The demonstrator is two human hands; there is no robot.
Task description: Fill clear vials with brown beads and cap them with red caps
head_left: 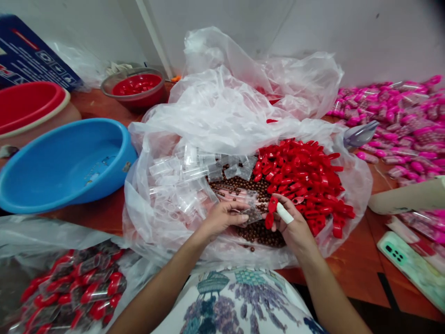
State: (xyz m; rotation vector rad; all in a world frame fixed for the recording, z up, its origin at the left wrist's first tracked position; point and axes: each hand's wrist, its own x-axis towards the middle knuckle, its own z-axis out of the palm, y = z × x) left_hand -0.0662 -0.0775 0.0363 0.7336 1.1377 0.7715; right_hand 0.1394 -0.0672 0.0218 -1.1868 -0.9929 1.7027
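My two bare forearms come up from the bottom edge and lean toward each other, so my hands sit close together, nearly touching. My left hand (222,217) lies palm down, wrist a little bent, its fingers (239,218) curled inward and pinched toward the right. My right hand (291,221) faces it, fingers bent and closed in a pinch; one finger on it wears a white covering, pointing up and left
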